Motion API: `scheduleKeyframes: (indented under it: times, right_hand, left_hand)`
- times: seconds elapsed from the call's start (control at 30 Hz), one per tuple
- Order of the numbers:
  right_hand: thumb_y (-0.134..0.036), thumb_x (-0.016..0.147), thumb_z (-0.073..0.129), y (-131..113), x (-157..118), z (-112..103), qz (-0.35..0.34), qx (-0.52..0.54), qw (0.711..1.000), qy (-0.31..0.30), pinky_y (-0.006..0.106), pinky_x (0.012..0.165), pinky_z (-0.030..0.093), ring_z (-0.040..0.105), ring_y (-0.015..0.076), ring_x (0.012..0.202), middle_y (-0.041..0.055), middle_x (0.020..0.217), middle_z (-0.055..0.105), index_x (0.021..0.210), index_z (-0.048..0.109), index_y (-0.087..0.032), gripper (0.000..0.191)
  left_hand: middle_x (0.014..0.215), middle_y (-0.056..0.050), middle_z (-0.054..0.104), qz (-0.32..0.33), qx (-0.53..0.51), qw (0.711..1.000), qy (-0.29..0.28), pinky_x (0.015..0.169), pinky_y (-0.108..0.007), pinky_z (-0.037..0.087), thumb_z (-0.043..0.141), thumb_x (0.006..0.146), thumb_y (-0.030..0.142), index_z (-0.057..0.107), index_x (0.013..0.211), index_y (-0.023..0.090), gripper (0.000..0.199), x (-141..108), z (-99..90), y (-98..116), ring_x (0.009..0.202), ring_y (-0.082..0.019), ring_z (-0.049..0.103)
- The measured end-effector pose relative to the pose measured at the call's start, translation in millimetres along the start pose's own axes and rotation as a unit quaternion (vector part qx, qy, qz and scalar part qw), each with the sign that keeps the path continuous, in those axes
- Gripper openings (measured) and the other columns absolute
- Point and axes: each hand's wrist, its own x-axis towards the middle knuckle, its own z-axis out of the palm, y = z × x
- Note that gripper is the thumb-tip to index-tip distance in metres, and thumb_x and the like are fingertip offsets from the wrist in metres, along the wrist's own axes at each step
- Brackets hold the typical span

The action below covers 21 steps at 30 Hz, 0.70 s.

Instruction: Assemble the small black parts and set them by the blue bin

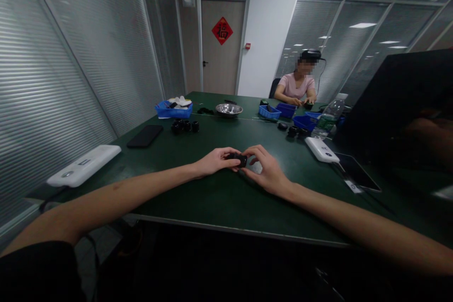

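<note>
My left hand is closed around a small black part, with the thumb along its near side. My right hand comes in from the right. Its curved index finger and thumb meet the right end of that part from above and below, leaving a gap behind the fingertips. Both hands are low over the green table, near its front half. The covered portion of the part is hidden by my left fingers, so its exact kind does not show.
Black cylindrical pieces stand at left, near a dark phone and a blue basket. A metal bowl is farther back. At right are a water bottle, a white power bank and a dark monitor. Another person sits opposite.
</note>
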Motion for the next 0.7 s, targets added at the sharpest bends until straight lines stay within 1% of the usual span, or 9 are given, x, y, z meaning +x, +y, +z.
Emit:
scheduleKeyframes:
  times: [0.1, 0.17, 0.23, 0.37, 0.43, 0.5, 0.57, 0.63, 0.7]
  right_hand:
    - [-0.034, 0.092, 0.070, 2.5, -0.2, 2.2, 0.079, 0.052, 0.995, -0.007, 0.039, 0.082, 0.061, 0.067, 0.0226, 0.101, 0.0077, 0.114, 0.066, 0.122, 0.059, -0.023, 0.034]
    - [-0.035, 0.093, 0.069, 5.1, -0.4, 3.1, 0.098, 0.068, 0.993, -0.016, 0.038, 0.080, 0.061, 0.068, 0.0215, 0.097, 0.0066, 0.110, 0.068, 0.120, 0.060, -0.022, 0.032]
    - [-0.033, 0.092, 0.071, 6.4, -0.3, 2.6, 0.069, 0.048, 0.996, -0.015, 0.037, 0.079, 0.061, 0.067, 0.0215, 0.097, 0.0066, 0.109, 0.067, 0.120, 0.060, -0.022, 0.032]
    - [-0.024, 0.090, 0.070, 4.0, 0.4, -1.4, -0.015, -0.035, 0.999, -0.022, 0.039, 0.080, 0.059, 0.064, 0.0222, 0.096, 0.0079, 0.113, 0.062, 0.118, 0.059, -0.023, 0.030]
    - [-0.024, 0.091, 0.070, 1.4, 0.7, -2.9, -0.024, -0.049, 0.998, -0.028, 0.040, 0.082, 0.059, 0.063, 0.0225, 0.097, 0.0084, 0.116, 0.061, 0.118, 0.060, -0.023, 0.029]
    - [-0.029, 0.091, 0.071, -0.5, 0.5, -2.7, 0.003, -0.024, 0.999, -0.025, 0.039, 0.082, 0.059, 0.064, 0.0231, 0.100, 0.0086, 0.117, 0.061, 0.122, 0.059, -0.024, 0.034]
    - [-0.036, 0.093, 0.070, -0.4, -0.1, -0.6, 0.060, 0.024, 0.998, -0.025, 0.039, 0.081, 0.060, 0.065, 0.0229, 0.102, 0.0080, 0.116, 0.064, 0.124, 0.058, -0.023, 0.036]
    - [-0.041, 0.095, 0.068, 1.7, -0.8, 2.3, 0.107, 0.065, 0.992, -0.027, 0.039, 0.082, 0.061, 0.067, 0.0218, 0.100, 0.0070, 0.113, 0.066, 0.123, 0.059, -0.023, 0.035]
    - [-0.041, 0.094, 0.068, 4.3, -1.4, 4.4, 0.112, 0.077, 0.991, -0.022, 0.039, 0.082, 0.061, 0.068, 0.0212, 0.097, 0.0065, 0.111, 0.067, 0.121, 0.060, -0.023, 0.034]
  left_hand:
    - [0.122, -0.012, 0.069, 0.005, 0.008, 1.000, 0.004, 0.099, -0.043, 0.053, 0.081, 0.084, 0.034, 0.065, 0.125, 0.015, 0.048, -0.5, -0.6, 1.4, 0.096, -0.019, 0.071]
    - [0.122, -0.012, 0.069, 0.006, 0.011, 1.000, 0.010, 0.099, -0.042, 0.053, 0.081, 0.083, 0.033, 0.065, 0.125, 0.015, 0.048, -0.7, -0.2, 2.4, 0.098, -0.020, 0.070]
    - [0.121, -0.012, 0.069, 0.005, 0.009, 1.000, 0.011, 0.099, -0.042, 0.052, 0.082, 0.083, 0.033, 0.065, 0.124, 0.014, 0.048, -0.5, 0.4, 2.6, 0.098, -0.020, 0.070]
    - [0.119, -0.013, 0.069, -0.006, -0.004, 1.000, 0.001, 0.098, -0.043, 0.053, 0.081, 0.083, 0.034, 0.064, 0.124, 0.013, 0.049, 0.2, 1.1, 0.5, 0.093, -0.019, 0.071]
    - [0.119, -0.012, 0.069, -0.005, -0.002, 1.000, 0.002, 0.098, -0.043, 0.053, 0.082, 0.082, 0.034, 0.064, 0.124, 0.013, 0.050, 0.2, 0.8, -0.4, 0.091, -0.018, 0.071]
    - [0.120, -0.012, 0.069, 0.002, 0.006, 1.000, 0.004, 0.099, -0.042, 0.053, 0.082, 0.082, 0.034, 0.065, 0.124, 0.014, 0.050, 0.1, 0.1, -0.6, 0.094, -0.019, 0.071]
    - [0.122, -0.012, 0.068, 0.006, 0.013, 1.000, 0.003, 0.100, -0.042, 0.052, 0.081, 0.083, 0.034, 0.065, 0.125, 0.015, 0.049, -0.1, -0.8, -0.5, 0.099, -0.020, 0.070]
    - [0.122, -0.012, 0.069, 0.004, 0.015, 1.000, 0.000, 0.100, -0.041, 0.052, 0.080, 0.084, 0.033, 0.064, 0.126, 0.015, 0.049, -0.1, -1.4, -0.2, 0.100, -0.020, 0.070]
    - [0.121, -0.012, 0.069, 0.000, 0.014, 1.000, -0.001, 0.100, -0.042, 0.051, 0.080, 0.084, 0.033, 0.064, 0.127, 0.015, 0.049, 0.1, -1.5, 0.1, 0.098, -0.019, 0.070]
